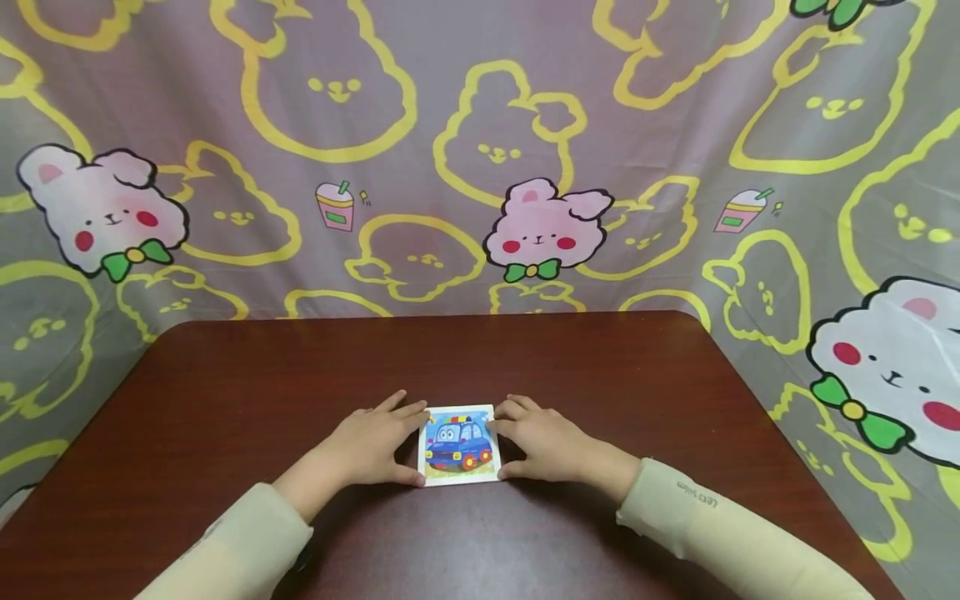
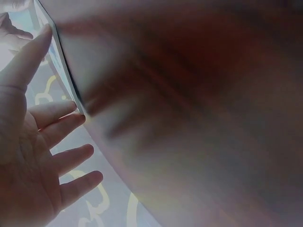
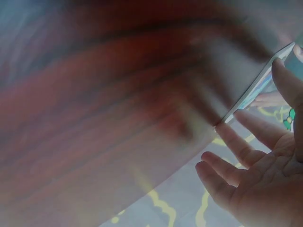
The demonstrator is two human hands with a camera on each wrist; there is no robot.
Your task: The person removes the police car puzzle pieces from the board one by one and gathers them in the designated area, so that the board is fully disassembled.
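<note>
A small square picture board [image 1: 460,446] with a white border lies on the dark table before me, showing a cartoon blue car with eyes. My left hand [image 1: 371,446] touches its left edge, thumb at the near corner and forefinger at the far one. On the opposite edge my right hand [image 1: 551,442] does the same, its fingers spread. Seen from the left wrist, the left fingers [image 2: 71,118] are fairly straight, with thumb and fingertips against the board's thin side. The right wrist view has the right fingers [image 3: 265,127] similarly stretched. Whether the board comprises separate pieces cannot be told.
The brown tabletop [image 1: 300,358] stretches around the board, with rounded far corners. Behind and to both sides hangs a curtain [image 1: 420,179] printed with rabbits and yellow outlines. Light sleeves [image 1: 697,517] cover both forearms.
</note>
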